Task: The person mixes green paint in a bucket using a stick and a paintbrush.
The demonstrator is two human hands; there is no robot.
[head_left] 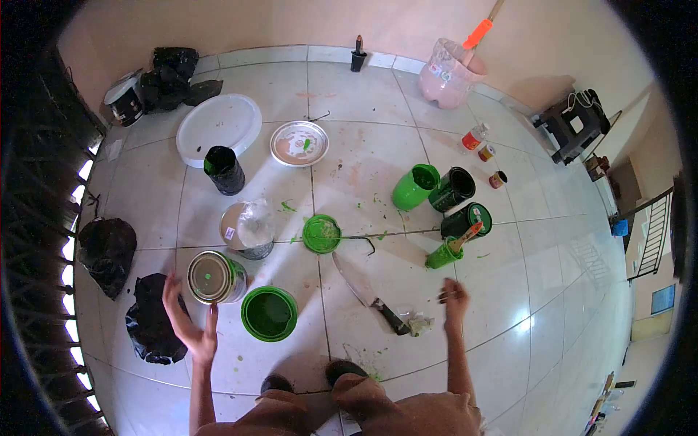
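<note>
**Lidded paint can at my left hand: heavy, slick, take it low on the wall**

I see the lidded paint can (211,277) standing upright on the tiled floor (509,327), just left of the open green pail (269,313) and near the black bag (149,320). My left hand (190,320) is spread flat, palm up, fingers released, just beside the can's near side and holding nothing. I cannot tell whether the thumb touches the wall.

My right hand (454,294) hovers well apart on the other side, beyond the large knife (363,289) and above the crumpled plastic (419,323). Its fingers are curled, possibly around something thin, but the view is too small for me to tell whether it grips anything.

I judge the can to be stiff metal, and heavy if it is full, which the closed lid hides. A green spot on the lid and the splashes around it suggest wet paint, so the surface may be slippery. The lid rim is narrow and gives a poor hold. I would wrap the fingers round the cylinder wall low down, or hook the wire bail if it has one, which I cannot see. I would keep it upright, since a loose lid would leak.
</note>
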